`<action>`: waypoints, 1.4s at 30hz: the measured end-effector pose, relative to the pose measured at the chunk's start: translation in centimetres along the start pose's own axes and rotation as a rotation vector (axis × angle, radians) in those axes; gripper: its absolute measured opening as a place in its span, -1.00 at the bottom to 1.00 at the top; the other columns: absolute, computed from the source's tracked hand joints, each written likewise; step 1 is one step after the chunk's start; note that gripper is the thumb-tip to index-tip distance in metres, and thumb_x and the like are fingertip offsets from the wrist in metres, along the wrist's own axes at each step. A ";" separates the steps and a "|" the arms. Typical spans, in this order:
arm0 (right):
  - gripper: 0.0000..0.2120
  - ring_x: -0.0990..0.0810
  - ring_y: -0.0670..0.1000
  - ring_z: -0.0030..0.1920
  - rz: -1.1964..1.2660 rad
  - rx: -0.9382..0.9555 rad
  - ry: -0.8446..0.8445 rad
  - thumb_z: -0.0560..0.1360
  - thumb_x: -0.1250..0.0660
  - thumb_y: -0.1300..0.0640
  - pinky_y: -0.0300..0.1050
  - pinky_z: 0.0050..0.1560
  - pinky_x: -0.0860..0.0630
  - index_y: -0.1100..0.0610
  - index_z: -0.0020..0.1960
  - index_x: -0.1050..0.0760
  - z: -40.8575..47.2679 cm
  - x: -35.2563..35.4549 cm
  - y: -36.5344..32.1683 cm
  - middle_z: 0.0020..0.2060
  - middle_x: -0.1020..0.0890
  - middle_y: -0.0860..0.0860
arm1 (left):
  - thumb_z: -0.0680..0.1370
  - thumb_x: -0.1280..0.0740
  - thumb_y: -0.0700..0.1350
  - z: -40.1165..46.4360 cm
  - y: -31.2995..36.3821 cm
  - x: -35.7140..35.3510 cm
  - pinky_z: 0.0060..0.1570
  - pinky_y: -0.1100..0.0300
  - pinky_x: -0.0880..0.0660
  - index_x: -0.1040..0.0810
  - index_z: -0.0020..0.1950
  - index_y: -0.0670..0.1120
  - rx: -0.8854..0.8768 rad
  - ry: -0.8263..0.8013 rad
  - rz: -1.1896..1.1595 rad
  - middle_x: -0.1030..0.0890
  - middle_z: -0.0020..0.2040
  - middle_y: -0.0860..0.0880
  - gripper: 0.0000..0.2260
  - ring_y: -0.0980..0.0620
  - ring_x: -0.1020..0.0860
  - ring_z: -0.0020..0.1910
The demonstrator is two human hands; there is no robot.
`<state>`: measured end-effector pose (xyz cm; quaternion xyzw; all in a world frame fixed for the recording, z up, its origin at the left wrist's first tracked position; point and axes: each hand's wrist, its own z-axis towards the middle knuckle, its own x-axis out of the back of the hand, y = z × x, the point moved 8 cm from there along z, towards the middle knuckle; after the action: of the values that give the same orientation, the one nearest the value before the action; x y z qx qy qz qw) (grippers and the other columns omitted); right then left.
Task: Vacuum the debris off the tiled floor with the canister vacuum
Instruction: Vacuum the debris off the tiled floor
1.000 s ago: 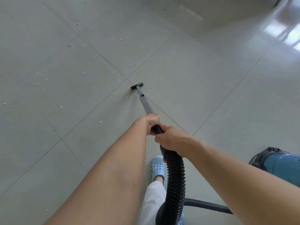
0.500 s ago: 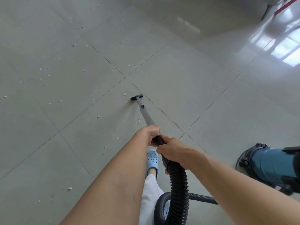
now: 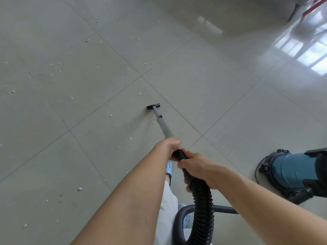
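Gripping the wand (image 3: 163, 124) with both hands: left hand (image 3: 172, 145) forward, fingers curled round the grey tube where it meets the black handle; right hand (image 3: 196, 167) just behind, fingers wrapped round the black cuff at the top of the ribbed hose (image 3: 201, 209). Black nozzle (image 3: 153, 106) down flat on the tiled floor (image 3: 203, 89), just beside a diagonal grout line. Debris (image 3: 54, 69) scattered pale and small, thickest far left, with a few flakes right beside the tube at mid-length and more strung along the near-left tile. Blue canister vacuum (image 3: 293, 172) standing at the right edge, well apart from the nozzle, its hose looping across the floor behind the legs. Light-blue clog (image 3: 169, 167) peeking out between the forearms, white trouser leg (image 3: 168, 206) below it, a second clog partly hidden inside the hose loop. Compared with half a second back: nozzle sitting at much the same spot by the grout line, view tipped a shade lower, canister showing a bit more at the right, same two-handed grip. Large grey glossy tiles laid diagonally to the view, thin dark joints crossing beyond the nozzle. Bright window reflections glaring top right, with a blurred red-and-dark shape at the far corner, too smeared to make out.
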<state>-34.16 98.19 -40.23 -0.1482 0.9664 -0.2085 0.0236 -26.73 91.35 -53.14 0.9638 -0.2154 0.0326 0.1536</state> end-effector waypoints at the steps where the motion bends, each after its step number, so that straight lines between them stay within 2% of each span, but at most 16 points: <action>1: -0.61 -0.48 0.11 -0.33 0.027 -0.003 -0.013 0.58 -0.18 0.30 -0.01 -0.37 -0.58 -0.08 0.31 -0.39 -0.4 0.0 0.3 -0.20 -0.45 0.17 | 0.66 -0.11 -0.10 -0.3 -0.3 -0.3 -0.23 0.09 -0.61 -0.44 -0.01 -0.22 0.004 -0.010 0.006 -0.56 -0.22 -0.16 -0.78 -0.08 -0.58 -0.31; 3: -0.59 -0.47 0.07 -0.36 0.069 -0.017 -0.032 0.59 -0.19 0.28 -0.11 -0.46 -0.54 -0.14 0.31 -0.40 -0.9 0.1 1.2 -0.22 -0.46 0.16 | 0.65 -0.12 -0.12 -0.6 -0.8 -0.8 -0.49 0.19 -0.55 -0.41 0.16 -0.23 0.007 -0.006 0.010 -0.56 -0.22 -0.17 -0.79 -0.08 -0.57 -0.37; 4: -0.57 -0.48 0.06 -0.37 0.081 -0.025 -0.033 0.59 -0.20 0.26 -0.14 -0.49 -0.52 -0.17 0.33 -0.40 -1.0 0.2 1.7 -0.21 -0.46 0.15 | 0.64 -0.13 -0.13 -0.6 -1.0 -0.8 -0.55 0.22 -0.51 -0.34 0.24 -0.22 0.006 0.010 0.002 -0.56 -0.20 -0.18 -0.77 -0.08 -0.57 -0.37; 5: -0.55 -0.48 0.06 -0.37 0.083 -0.028 -0.029 0.59 -0.21 0.25 -0.15 -0.49 -0.52 -0.18 0.36 -0.39 -0.9 0.3 2.1 -0.20 -0.46 0.15 | 0.63 -0.14 -0.12 -0.5 -1.3 -0.9 -0.51 0.23 -0.51 -0.29 0.26 -0.19 0.000 0.027 -0.011 -0.55 -0.15 -0.18 -0.76 -0.08 -0.58 -0.33; 8: -0.48 -0.50 0.09 -0.32 0.064 -0.021 -0.005 0.57 -0.24 0.25 -0.09 -0.42 -0.55 -0.19 0.43 -0.37 0.0 0.4 2.6 -0.18 -0.48 0.16 | 0.63 -0.15 -0.11 0.7 -1.6 -1.1 -0.10 0.10 -0.50 -0.22 0.12 -0.07 -0.013 0.027 -0.089 -0.49 -0.04 -0.12 -0.87 -0.10 -0.54 -0.03; 11: -0.48 -0.49 0.11 -0.32 0.019 -0.002 0.005 0.55 -0.22 0.27 -0.07 -0.41 -0.56 -0.19 0.40 -0.39 1.4 0.1 1.7 -0.23 -0.47 0.16 | 0.64 -0.15 -0.11 1.8 -1.3 -0.2 -0.02 0.06 -0.51 -0.20 0.03 -0.06 -0.028 0.042 -0.118 -0.45 -0.04 -0.13 -0.88 -0.11 -0.49 -0.05; 13: -0.49 -0.49 0.12 -0.32 -0.020 0.008 0.008 0.54 -0.21 0.28 -0.07 -0.43 -0.57 -0.19 0.38 -0.39 2.4 -0.3 0.6 -0.25 -0.47 0.15 | 0.63 -0.13 -0.09 2.9 -1.3 1.1 -0.08 0.10 -0.53 -0.16 0.09 -0.09 -0.026 0.064 -0.150 -0.45 -0.02 -0.14 -0.85 -0.11 -0.51 -0.10; 16: -0.50 -0.48 0.10 -0.36 -0.017 0.013 -0.001 0.55 -0.21 0.28 -0.08 -0.47 -0.57 -0.21 0.35 -0.39 4.1 -1.1 -1.4 -0.28 -0.46 0.14 | 0.64 -0.12 -0.09 4.3 -0.3 3.4 -0.31 0.17 -0.50 -0.16 0.13 -0.12 -0.035 0.082 -0.158 -0.45 0.06 -0.18 -0.83 -0.12 -0.52 -0.12; 19: -0.47 -0.48 0.08 -0.40 0.018 0.029 -0.014 0.55 -0.22 0.29 -0.11 -0.50 -0.55 -0.22 0.38 -0.39 5.7 -1.2 -3.7 -0.27 -0.47 0.14 | 0.63 -0.13 -0.08 5.9 1.5 5.5 -0.12 0.08 -0.54 -0.14 0.15 -0.13 -0.039 0.086 -0.128 -0.46 0.08 -0.19 -0.79 -0.15 -0.53 -0.07; 22: -0.46 -0.50 0.09 -0.40 0.054 0.022 -0.020 0.55 -0.23 0.28 -0.12 -0.48 -0.53 -0.24 0.38 -0.39 7.3 -0.8 -6.1 -0.26 -0.48 0.16 | 0.64 -0.11 -0.09 6.8 3.9 7.3 -0.31 0.14 -0.53 -0.14 0.17 -0.14 -0.036 0.082 -0.118 -0.46 0.03 -0.20 -0.80 -0.08 -0.53 -0.24; 26: -0.47 -0.50 0.07 -0.40 0.043 0.033 -0.014 0.55 -0.24 0.27 -0.17 -0.51 -0.49 -0.23 0.37 -0.40 9.4 -0.5 -9.6 -0.26 -0.48 0.14 | 0.64 -0.10 -0.10 8.1 7.0 9.8 -0.33 0.12 -0.54 -0.14 0.16 -0.13 -0.028 0.089 -0.124 -0.48 0.15 -0.23 -0.81 -0.13 -0.57 -0.17; 29: -0.48 -0.49 0.07 -0.40 0.045 0.030 -0.011 0.56 -0.24 0.28 -0.16 -0.52 -0.51 -0.19 0.40 -0.40 10.5 -0.4 -11.9 -0.23 -0.48 0.15 | 0.68 -0.10 -0.09 8.8 8.8 11.5 -0.48 0.21 -0.42 -0.15 0.20 -0.12 -0.032 0.110 -0.202 -0.49 0.04 -0.17 -0.82 -0.04 -0.49 -0.33; 32: -0.49 -0.51 0.09 -0.32 -0.008 0.037 0.005 0.56 -0.24 0.28 -0.04 -0.42 -0.59 -0.16 0.40 -0.39 11.3 -0.4 -13.7 -0.18 -0.48 0.15 | 0.67 -0.14 -0.06 9.5 10.0 12.6 -0.54 0.23 -0.47 -0.22 0.28 -0.16 -0.056 0.118 -0.212 -0.56 0.10 -0.19 -0.74 -0.05 -0.55 -0.33; 37: -0.52 -0.52 0.12 -0.20 -0.157 0.038 0.031 0.53 -0.24 0.24 0.18 -0.04 -0.63 -0.13 0.38 -0.39 11.2 -0.6 -13.3 -0.19 -0.49 0.10 | 0.63 -0.17 -0.05 9.1 8.9 11.9 -0.52 0.19 -0.53 -0.32 0.37 -0.19 -0.035 0.094 -0.232 -0.62 0.06 -0.19 -0.64 -0.08 -0.62 -0.28; 40: -0.54 -0.52 0.10 -0.19 -0.200 0.026 0.043 0.54 -0.22 0.25 0.17 -0.02 -0.63 -0.11 0.38 -0.38 9.6 -0.9 -11.0 -0.20 -0.49 0.10 | 0.63 -0.17 -0.07 8.1 7.0 10.3 -0.58 0.21 -0.51 -0.32 0.38 -0.20 -0.038 0.086 -0.211 -0.58 -0.08 -0.16 -0.65 -0.06 -0.60 -0.33; 42: -0.54 -0.52 0.10 -0.20 -0.202 0.008 0.048 0.55 -0.21 0.26 0.14 -0.04 -0.63 -0.10 0.38 -0.37 8.5 -0.9 -9.0 -0.19 -0.49 0.11 | 0.64 -0.17 -0.06 7.5 5.3 8.8 -0.58 0.20 -0.52 -0.32 0.38 -0.20 -0.031 0.072 -0.203 -0.60 -0.05 -0.17 -0.64 -0.07 -0.61 -0.32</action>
<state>-29.89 87.26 -44.33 -0.2398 0.9460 -0.2170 -0.0202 -21.02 80.88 -57.61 0.9764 -0.1117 0.0480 0.1784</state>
